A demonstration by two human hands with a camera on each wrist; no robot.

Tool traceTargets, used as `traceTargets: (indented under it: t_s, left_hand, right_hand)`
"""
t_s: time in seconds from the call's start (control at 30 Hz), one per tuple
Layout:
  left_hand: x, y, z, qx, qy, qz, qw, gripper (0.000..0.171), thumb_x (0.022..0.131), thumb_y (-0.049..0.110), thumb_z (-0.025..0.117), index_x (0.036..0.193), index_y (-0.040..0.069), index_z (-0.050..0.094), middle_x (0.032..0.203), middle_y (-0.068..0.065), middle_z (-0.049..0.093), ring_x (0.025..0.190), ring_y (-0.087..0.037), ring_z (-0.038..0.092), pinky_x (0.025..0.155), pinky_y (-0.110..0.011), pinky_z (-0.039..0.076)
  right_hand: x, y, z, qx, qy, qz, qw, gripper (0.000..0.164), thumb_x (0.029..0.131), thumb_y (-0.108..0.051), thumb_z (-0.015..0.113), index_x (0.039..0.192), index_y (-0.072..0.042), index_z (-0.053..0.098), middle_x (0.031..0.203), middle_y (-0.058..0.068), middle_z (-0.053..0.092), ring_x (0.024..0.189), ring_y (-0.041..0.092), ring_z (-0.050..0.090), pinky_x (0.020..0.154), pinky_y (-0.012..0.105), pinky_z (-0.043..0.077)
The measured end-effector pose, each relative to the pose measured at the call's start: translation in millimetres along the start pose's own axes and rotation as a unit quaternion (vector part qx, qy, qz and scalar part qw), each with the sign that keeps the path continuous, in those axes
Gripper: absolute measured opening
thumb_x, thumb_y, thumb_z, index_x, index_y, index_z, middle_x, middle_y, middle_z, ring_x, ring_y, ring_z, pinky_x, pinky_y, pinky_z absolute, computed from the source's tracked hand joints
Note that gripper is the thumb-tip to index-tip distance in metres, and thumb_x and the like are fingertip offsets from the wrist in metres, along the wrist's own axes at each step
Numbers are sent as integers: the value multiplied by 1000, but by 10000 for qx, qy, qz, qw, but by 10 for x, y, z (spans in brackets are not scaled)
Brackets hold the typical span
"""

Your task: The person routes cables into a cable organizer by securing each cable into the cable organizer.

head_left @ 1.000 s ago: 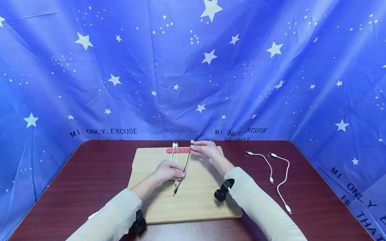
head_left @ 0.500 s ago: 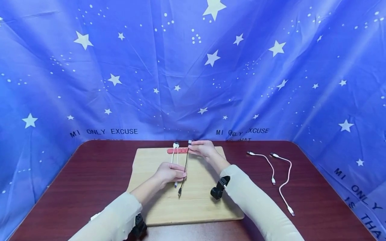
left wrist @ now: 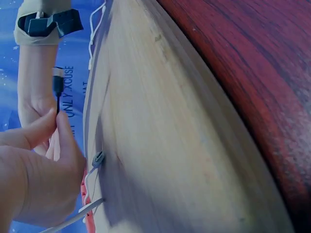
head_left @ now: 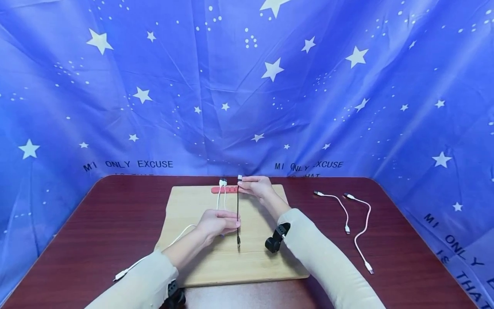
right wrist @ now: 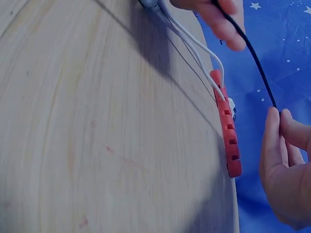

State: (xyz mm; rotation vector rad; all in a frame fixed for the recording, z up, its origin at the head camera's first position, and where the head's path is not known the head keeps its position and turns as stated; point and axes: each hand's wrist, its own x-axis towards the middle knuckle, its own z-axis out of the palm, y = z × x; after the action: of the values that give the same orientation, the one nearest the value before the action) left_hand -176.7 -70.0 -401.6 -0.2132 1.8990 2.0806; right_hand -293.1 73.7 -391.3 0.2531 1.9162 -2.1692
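Observation:
A short black USB cable (head_left: 238, 206) is stretched upright between my two hands over the wooden board. My right hand (head_left: 256, 186) pinches its upper end just below the USB plug (head_left: 239, 178). Lower down, my left hand (head_left: 217, 224) pinches the cable between thumb and fingers, and the small plug (left wrist: 58, 82) sticks out beyond the fingertips. Behind the hands, a red cable holder (right wrist: 229, 131) with slots lies along the board's far edge. Two white cables (right wrist: 197, 51) sit in slots at one end of it; several other slots hold no cable. The left hand partly covers these white cables in the head view.
The wooden board (head_left: 270, 266) lies on a dark red table (head_left: 332, 266). Two white USB cables, a shorter one (head_left: 341, 204) and a longer one (head_left: 364, 231), lie at the right. Another white cable (head_left: 177, 238) runs beneath the left forearm. A blue starry curtain (head_left: 231, 86) hangs behind.
The black cable has swung from slanted to nearly vertical. My right hand has shifted slightly left toward the white cables, its end of the cable with it; the left hand has barely moved.

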Motion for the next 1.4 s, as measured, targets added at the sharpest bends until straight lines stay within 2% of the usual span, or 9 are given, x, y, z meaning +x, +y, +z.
traceTargets:
  t_s: [0.13,0.37,0.53,0.7,0.9,1.07,1.17,1.27,1.4]
  left_hand:
    - [-50,-20,-19,109,-295,-65,9995,37,79,-13,66,114,-18,60,102,-26,71,77,-13,71,82,-33,61]
    - [-70,-33,-56,-43,-310,-174,9994,37,78,-15,64,115,-18,59,108,-28,69,84,-18,72,85,-33,61]
    - [-88,-20,-109,-99,-416,-210,9989,37,79,-15,63,116,-19,58,105,-27,70,83,-15,71,87,-33,60]
    - [-104,-6,-123,-77,-365,-158,9992,37,79,-13,65,115,-19,59,102,-23,72,81,-12,70,86,-32,60]
    - [-97,-14,-132,-8,-288,-116,9995,35,79,-13,64,114,-19,59,105,-26,71,82,-13,70,87,-33,60]
    - [-103,-33,-153,85,-234,6,9997,34,79,-13,65,113,-19,60,100,-25,72,81,-12,70,85,-31,60]
    - [-116,-46,-150,188,-79,81,9998,33,78,-14,65,111,-19,60,96,-24,72,79,-13,71,83,-31,61]
    - [-118,-54,-128,316,214,140,9992,32,76,-14,67,108,-18,62,94,-25,72,77,-14,71,79,-31,62]
    - [-103,-38,-69,528,714,287,9956,32,74,-11,70,105,-15,65,91,-24,73,73,-15,72,73,-30,63]
  right_hand:
    - [17,7,18,58,155,-13,9999,35,82,9,67,116,12,62,117,28,65,66,12,71,87,35,59]
    - [41,32,40,77,293,-3,9995,33,80,9,70,113,10,65,113,27,67,68,14,72,78,32,62]
    - [56,29,61,113,268,-19,9996,33,79,10,70,112,9,66,114,27,67,71,16,73,77,30,62]
    - [82,17,81,90,193,51,9998,35,79,10,69,114,8,65,117,27,65,77,18,74,77,28,62]
    - [141,44,92,33,154,51,9999,35,79,11,69,113,9,64,117,27,65,82,23,75,78,30,62]
    - [168,79,144,-110,103,-13,9999,33,79,10,69,112,10,65,114,27,66,82,24,75,78,31,62]
    - [182,120,179,-166,86,-22,9998,32,79,10,70,110,10,66,111,27,67,77,21,75,76,30,62]
    - [198,148,212,-269,124,-133,9995,31,77,10,72,108,10,67,108,27,68,74,19,75,74,29,62]
    - [229,142,237,-816,418,-468,9947,28,75,4,77,102,3,72,103,22,72,80,19,75,75,28,62]
